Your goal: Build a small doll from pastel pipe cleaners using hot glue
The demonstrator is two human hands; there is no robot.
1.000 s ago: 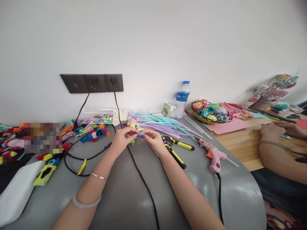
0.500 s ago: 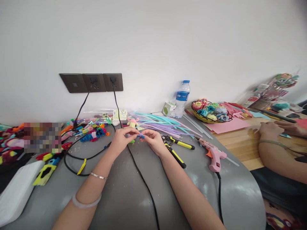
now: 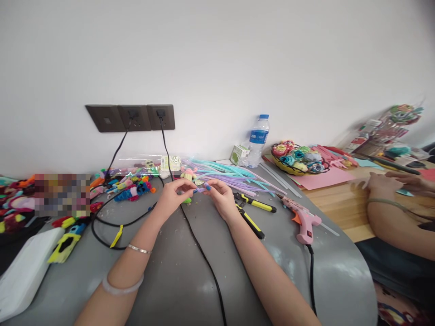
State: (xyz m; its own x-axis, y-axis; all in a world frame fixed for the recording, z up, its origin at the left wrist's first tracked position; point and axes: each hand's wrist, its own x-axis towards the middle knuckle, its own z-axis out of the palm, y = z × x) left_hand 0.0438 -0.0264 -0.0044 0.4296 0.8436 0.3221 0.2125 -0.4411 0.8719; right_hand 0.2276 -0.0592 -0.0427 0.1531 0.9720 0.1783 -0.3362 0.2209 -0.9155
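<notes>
My left hand (image 3: 175, 195) and my right hand (image 3: 221, 199) meet over the middle of the grey table, fingertips pinched. Between them is a small purple and blue piece (image 3: 201, 190), which looks like a bit of chenille stem; fingers cover much of it. Blue also shows at the right fingertips. Just behind my hands stands a small yellow and pink fuzzy figure (image 3: 188, 173). A bundle of purple and turquoise chenille stems (image 3: 231, 174) lies beyond. Yellow-and-black pliers (image 3: 256, 203) rest right of my right hand.
A pink glue gun (image 3: 307, 224) lies at the right, its cord trailing forward. Black cables (image 3: 200, 249) cross the table. A water bottle (image 3: 258, 140) and a basket of fabric-like flowers (image 3: 299, 158) stand behind. At far right are another person's hands (image 3: 387, 183).
My right hand has turned slightly and its fingers have shifted on the small piece. More purple shows between my fingertips now. My left hand has barely moved.
</notes>
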